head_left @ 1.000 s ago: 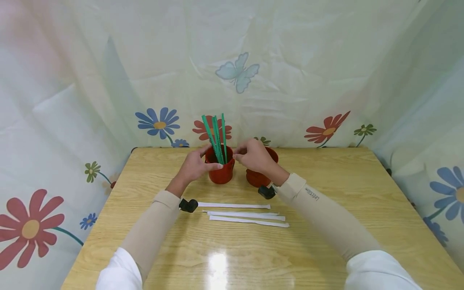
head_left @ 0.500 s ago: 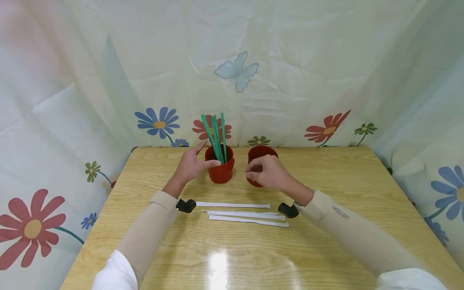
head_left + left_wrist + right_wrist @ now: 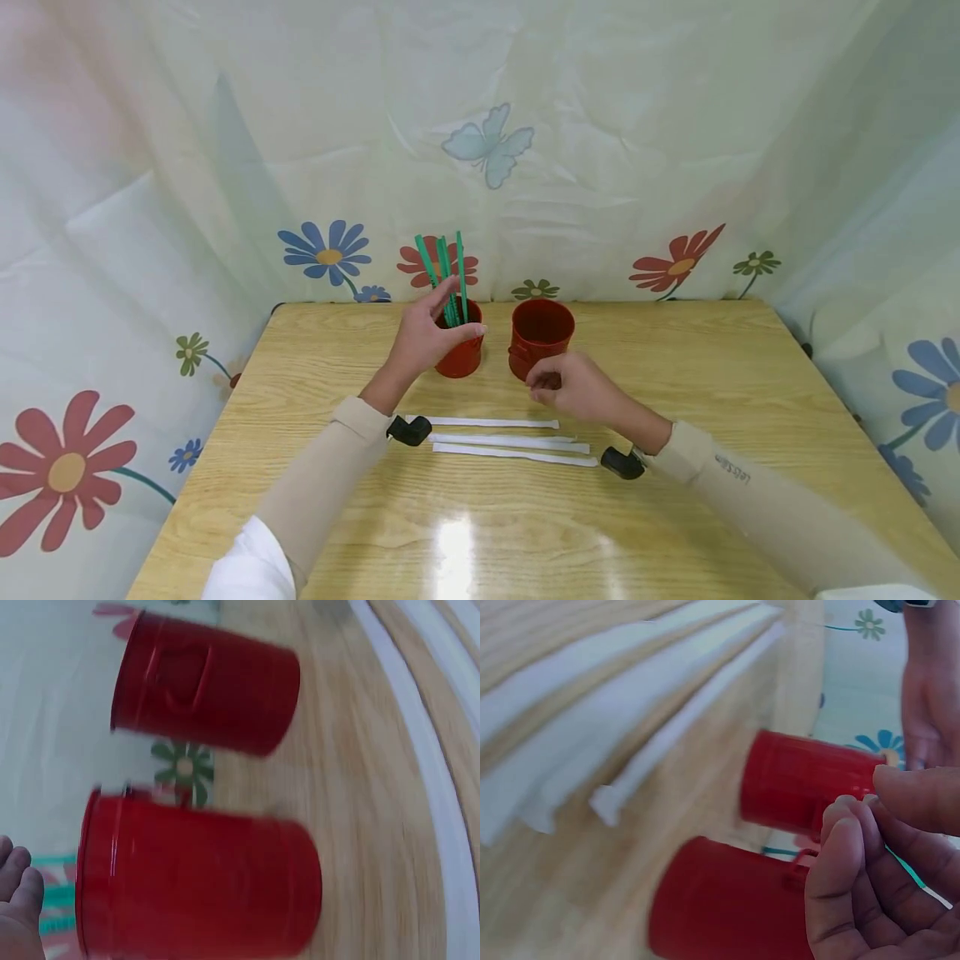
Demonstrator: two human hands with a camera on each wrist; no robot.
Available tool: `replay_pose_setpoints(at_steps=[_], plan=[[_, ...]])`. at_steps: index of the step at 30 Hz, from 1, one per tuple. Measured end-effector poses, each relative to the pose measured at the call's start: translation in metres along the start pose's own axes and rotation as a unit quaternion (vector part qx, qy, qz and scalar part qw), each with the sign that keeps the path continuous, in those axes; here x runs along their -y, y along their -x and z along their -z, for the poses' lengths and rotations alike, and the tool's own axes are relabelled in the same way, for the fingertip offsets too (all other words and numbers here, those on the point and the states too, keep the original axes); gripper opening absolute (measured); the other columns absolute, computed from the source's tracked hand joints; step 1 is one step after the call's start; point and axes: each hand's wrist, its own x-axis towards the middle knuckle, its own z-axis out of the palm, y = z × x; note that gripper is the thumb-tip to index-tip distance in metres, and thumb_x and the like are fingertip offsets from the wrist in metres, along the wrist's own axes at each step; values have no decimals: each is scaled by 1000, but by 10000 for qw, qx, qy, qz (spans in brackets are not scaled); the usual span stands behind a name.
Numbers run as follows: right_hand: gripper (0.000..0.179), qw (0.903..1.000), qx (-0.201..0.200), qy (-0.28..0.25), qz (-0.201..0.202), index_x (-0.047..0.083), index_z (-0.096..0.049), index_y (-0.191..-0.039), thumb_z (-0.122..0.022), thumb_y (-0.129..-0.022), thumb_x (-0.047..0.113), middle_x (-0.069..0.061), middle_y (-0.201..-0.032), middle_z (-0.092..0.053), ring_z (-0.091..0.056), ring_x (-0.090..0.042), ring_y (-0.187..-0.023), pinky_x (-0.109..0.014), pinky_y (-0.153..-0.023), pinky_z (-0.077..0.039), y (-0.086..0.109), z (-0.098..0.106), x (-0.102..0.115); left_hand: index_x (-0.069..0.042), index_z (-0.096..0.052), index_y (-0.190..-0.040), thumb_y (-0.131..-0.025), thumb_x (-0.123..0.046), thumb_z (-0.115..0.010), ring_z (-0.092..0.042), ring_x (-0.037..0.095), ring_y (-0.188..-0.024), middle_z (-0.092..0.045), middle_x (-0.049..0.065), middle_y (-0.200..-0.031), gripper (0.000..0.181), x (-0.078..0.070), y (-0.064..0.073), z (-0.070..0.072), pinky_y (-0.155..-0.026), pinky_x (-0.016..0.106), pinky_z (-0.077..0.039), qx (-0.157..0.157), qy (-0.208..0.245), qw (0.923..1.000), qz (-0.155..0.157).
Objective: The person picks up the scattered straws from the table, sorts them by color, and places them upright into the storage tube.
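We might tip the L bucket (image 3: 459, 362) & green straws (image 3: 460, 254) if our spread, empty L hand (image 3: 423, 335) pushes it; R hand (image 3: 573, 387) loosely curled, empty.

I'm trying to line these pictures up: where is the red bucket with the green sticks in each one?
Head: the red bucket sits just left of centre, the left one of two.
Left wrist: lower left, the nearer red bucket, green sticks showing past its left end.
Right wrist: right of centre, the upper red bucket, partly behind the right hand.
Shared landmark: the other red bucket, in all three.
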Motion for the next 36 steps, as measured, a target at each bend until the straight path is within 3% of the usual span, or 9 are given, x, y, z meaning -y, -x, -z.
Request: replay_pose_setpoints(at_steps=[4, 10, 18, 20, 24, 27, 32, 36], plan=[[8, 9998, 48, 195, 95, 8, -73, -91, -72, -86, 2, -5, -82, -71, -60, -10, -73, -21, -65, -53, 6, -8, -11, -30, -34, -153, -78, -42, -82, -37, 14, -147, -39, -7, -158, 89, -7, -2, -21, -117, 44, -38, 211, -35, 9997, -102], [14, 9968, 11, 746, 291, 4, -73, -98, -74, -84, 3, -3, -89, -72, -64, -12, -81, -29, -72, -57, 8, -19, -26, -26, -26, -156, -79, -51, -79, -36, 16, -148, -37, -7, -159, 97, -9, -4, -51, -117, 39, -39, 364, -452, 9981, -196], [18, 9915, 98, 1244, 371, 7, -75, -98, -76, -80, 4, -1, -98, -75, -69, -20, -94, -40, -84, -58, 6, -36, -41, -19, -22, -158, -76, -57, -79, -34, 23, -149, -30, -2, -162, 107, -6, -8, -80, -116, 46, -40, 392, -1213, 9918, 127], [18, 9885, 93, 1408, 549, 9, -75, -95, -75, -78, 2, 1, -96, -74, -68, -19, -92, -40, -84, -58, 5, -40, -44, -15, -21, -158, -76, -54, -80, -34, 23, -148, -31, 2, -162, 108, -7, -10, -85, -116, 44, -40, 455, -1311, 9902, 142], [20, 9790, 222, 1817, 892, 12, -74, -88, -74, -74, -3, 3, -89, -71, -64, -15, -85, -37, -81, -56, 4, -46, -45, -10, -26, -156, -79, -49, -79, -49, 24, -137, -46, 6, -153, 102, -5, -13, -91, -108, 40, -49, 605, -1462, 9874, -58], [20, 9755, 390, 1949, 940, 13, -71, -82, -71, -75, -5, 5, -80, -64, -55, -11, -76, -31, -74, -51, 3, -48, -43, -10, -26, -156, -81, -47, -78, -54, 22, -129, -53, 6, -146, 99, -5, -15, -92, -102, 36, -53, 642, -1579, 9853, -101], [24, 9723, 509, 2053, 993, 14, -62, -70, -65, -76, -9, 7, -67, -47, -39, -9, -66, -24, -63, -36, 4, -49, -40, -11, -22, -158, -81, -50, -77, -53, 20, -131, -50, 3, -149, 102, -8, -19, -94, -103, 36, -52, 648, -1605, 9848, 169], [26, 9627, 622, 2432, 1012, 14, -57, -70, -64, -75, -11, 8, -66, -41, -39, -9, -66, -23, -61, -35, 6, -50, -41, -11, -23, -157, -82, -48, -77, -52, 22, -132, -48, 4, -151, 100, -9, -22, -96, -105, 38, -51, 684, -1608, 9841, 313]])
